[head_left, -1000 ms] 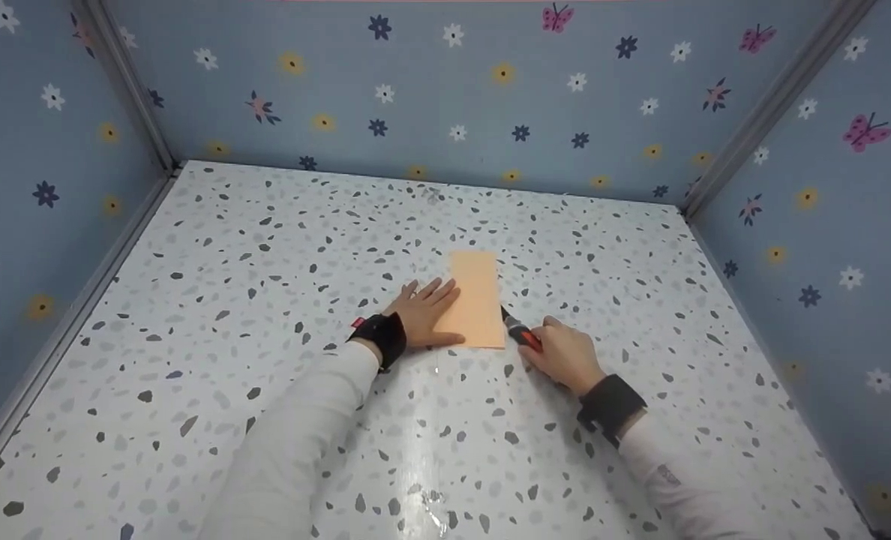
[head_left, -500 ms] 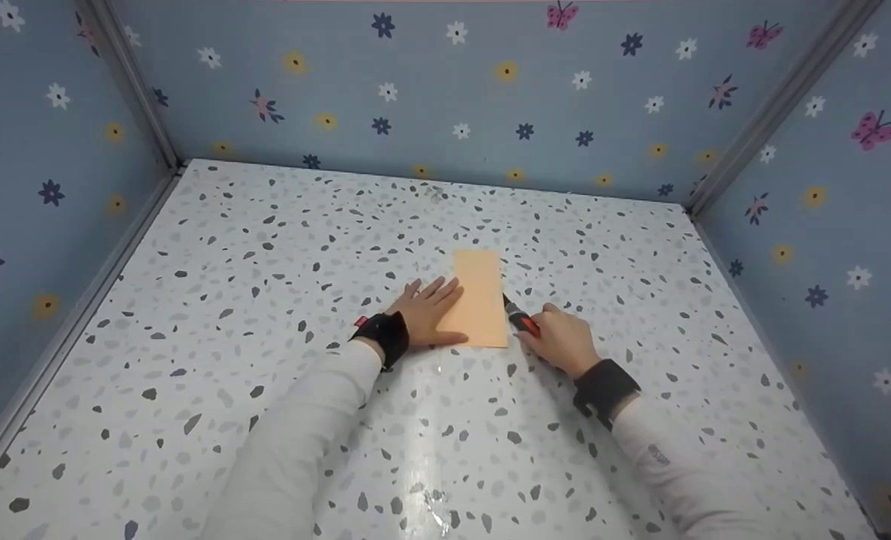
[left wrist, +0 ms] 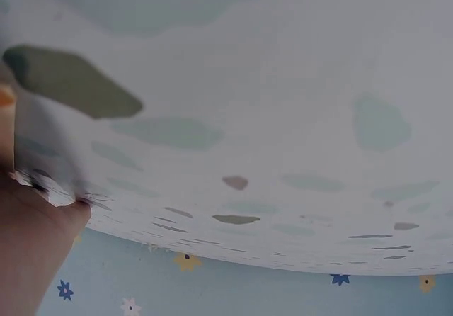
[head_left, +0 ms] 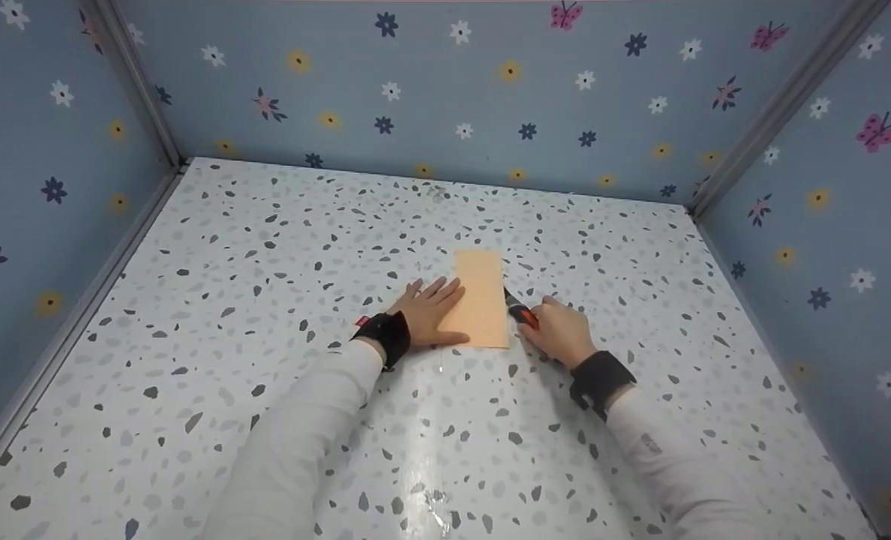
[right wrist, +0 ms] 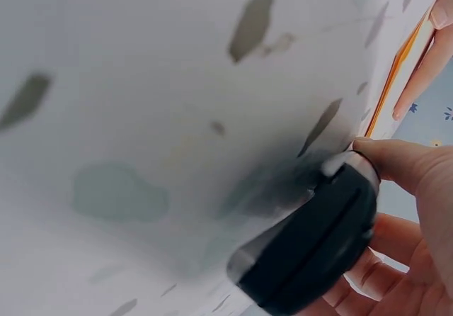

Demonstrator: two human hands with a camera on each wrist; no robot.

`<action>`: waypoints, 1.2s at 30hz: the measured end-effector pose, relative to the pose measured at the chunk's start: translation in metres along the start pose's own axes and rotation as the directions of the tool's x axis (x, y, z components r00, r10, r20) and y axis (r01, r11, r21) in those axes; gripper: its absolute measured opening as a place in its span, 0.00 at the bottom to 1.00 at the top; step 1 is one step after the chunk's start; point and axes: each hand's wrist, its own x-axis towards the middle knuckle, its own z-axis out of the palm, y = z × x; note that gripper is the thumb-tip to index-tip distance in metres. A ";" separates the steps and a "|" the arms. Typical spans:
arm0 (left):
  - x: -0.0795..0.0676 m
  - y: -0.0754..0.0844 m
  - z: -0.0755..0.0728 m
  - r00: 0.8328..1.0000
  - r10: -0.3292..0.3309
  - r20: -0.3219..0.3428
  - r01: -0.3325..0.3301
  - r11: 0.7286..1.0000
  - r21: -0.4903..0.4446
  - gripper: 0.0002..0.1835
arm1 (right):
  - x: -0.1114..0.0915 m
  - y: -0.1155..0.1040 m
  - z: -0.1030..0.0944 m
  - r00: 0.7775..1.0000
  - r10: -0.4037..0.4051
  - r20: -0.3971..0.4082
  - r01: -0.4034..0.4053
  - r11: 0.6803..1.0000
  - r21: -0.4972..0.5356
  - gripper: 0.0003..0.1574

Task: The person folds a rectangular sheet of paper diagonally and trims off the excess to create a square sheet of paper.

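Note:
A folded peach-orange sheet of paper lies upright on the speckled tabletop in the head view. My left hand rests flat on its left part, fingers spread and thumb near the lower edge. On the other side, my right hand grips a utility knife with a black and orange handle; its dark tip meets the paper's right edge. The right wrist view has the knife's dark body up close, with the paper's orange edge beyond. Only part of the left hand enters the left wrist view.
White tabletop with grey specks spreads around the paper. Blue flowered panels stand on three sides, the back panel behind. Metal posts join them at the corners. A glossy strip runs toward the front edge.
My right hand has slid the knife away from me along the paper's right edge. The left hand keeps its place on the sheet. The whole view has shifted slightly.

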 end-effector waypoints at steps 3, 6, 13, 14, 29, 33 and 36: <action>0.004 -0.004 0.004 1.000 -0.006 0.004 0.006 1.000 0.015 0.52 | 0.000 -0.001 0.000 1.000 -0.013 -0.017 0.013 1.000 -0.010 0.20; 0.005 -0.007 0.006 1.000 -0.008 0.013 0.007 1.000 0.030 0.52 | 0.001 -0.001 0.000 0.999 -0.022 -0.029 0.022 1.000 -0.016 0.19; 0.002 -0.005 0.004 1.000 0.002 0.003 -0.002 1.000 0.012 0.52 | 0.005 -0.001 0.001 1.000 -0.004 -0.025 0.004 1.000 0.002 0.18; 0.002 -0.004 0.004 1.000 0.001 0.004 -0.001 1.000 0.015 0.52 | 0.006 -0.001 0.001 1.000 -0.002 -0.025 0.003 1.000 0.007 0.18; -0.005 0.004 -0.005 1.000 0.010 -0.008 -0.009 1.000 0.010 0.50 | 0.016 0.001 0.001 1.000 0.026 -0.013 -0.026 1.000 -0.002 0.20; -0.003 0.002 -0.003 1.000 0.006 0.003 -0.006 1.000 0.014 0.50 | 0.018 0.001 0.000 1.000 0.018 -0.023 -0.019 1.000 -0.016 0.20; -0.002 0.002 -0.003 1.000 0.003 0.005 -0.003 1.000 0.015 0.51 | 0.019 0.001 -0.001 0.999 0.019 -0.026 -0.019 1.000 -0.025 0.20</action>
